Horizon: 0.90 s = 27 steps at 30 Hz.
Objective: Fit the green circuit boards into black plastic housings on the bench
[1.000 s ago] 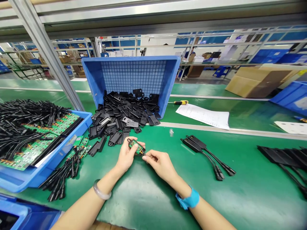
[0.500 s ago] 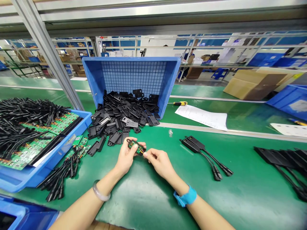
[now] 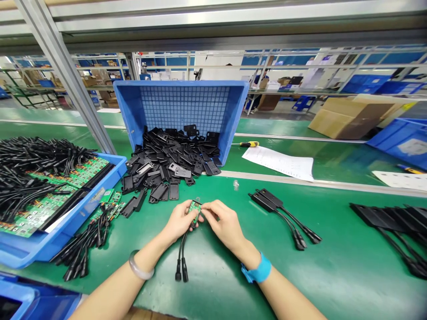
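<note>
left hand (image 3: 180, 220) and right hand (image 3: 222, 221) pinching green circuit board (image 3: 195, 210), black cable (image 3: 182, 260) trailing

Left hand (image 3: 180, 220), right hand (image 3: 223, 222) pinch green circuit board (image 3: 195, 210); 2 black cable leads (image 3: 182, 260) trail below.

Beyond the aluminium rack frame (image 3: 63, 75), a bright factory hall stretches away — cardboard cartons (image 3: 350, 118), a blue plastic stool (image 3: 303, 103), and a distant worker (image 3: 259, 86) among more shelving.
</note>
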Tool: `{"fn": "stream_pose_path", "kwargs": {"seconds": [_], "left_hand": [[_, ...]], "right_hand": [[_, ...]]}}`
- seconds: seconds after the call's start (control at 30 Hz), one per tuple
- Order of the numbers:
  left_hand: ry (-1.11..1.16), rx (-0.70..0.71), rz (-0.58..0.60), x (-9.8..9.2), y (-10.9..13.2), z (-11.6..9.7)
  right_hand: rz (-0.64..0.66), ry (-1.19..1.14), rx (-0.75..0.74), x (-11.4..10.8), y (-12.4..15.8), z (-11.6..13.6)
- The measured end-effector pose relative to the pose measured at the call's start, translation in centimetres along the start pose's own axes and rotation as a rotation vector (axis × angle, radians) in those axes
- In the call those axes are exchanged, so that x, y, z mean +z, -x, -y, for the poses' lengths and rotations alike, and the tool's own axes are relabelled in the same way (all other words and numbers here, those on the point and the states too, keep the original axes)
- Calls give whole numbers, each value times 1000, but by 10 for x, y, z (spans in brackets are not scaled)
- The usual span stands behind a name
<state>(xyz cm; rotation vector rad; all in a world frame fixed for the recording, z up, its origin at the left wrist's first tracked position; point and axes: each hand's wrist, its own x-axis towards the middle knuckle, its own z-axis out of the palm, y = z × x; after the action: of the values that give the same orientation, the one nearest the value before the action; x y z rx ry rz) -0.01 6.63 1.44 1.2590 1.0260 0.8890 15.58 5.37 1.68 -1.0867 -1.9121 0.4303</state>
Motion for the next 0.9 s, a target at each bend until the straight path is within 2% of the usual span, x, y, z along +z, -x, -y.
{"fn": "stream_pose_path", "kwargs": {"seconds": [0.13, 0.23, 0.63, 0.8, 0.9], "left_hand": [[-221, 81, 17, 2, 1, 7], [-333, 118, 0, 2, 2, 8], [-569, 135, 7, 2, 3, 3], [-625, 129, -1, 3, 3, 2], [-616, 117, 15, 3, 3, 3]], "right_hand": [[22, 223, -158, 0, 1, -10], [42, 342, -219, 0, 0, -12], [-1, 247, -228, 3, 0, -18], [49, 279, -232, 1, -2, -19], [114, 397, -259, 0, -4, -18]]}}
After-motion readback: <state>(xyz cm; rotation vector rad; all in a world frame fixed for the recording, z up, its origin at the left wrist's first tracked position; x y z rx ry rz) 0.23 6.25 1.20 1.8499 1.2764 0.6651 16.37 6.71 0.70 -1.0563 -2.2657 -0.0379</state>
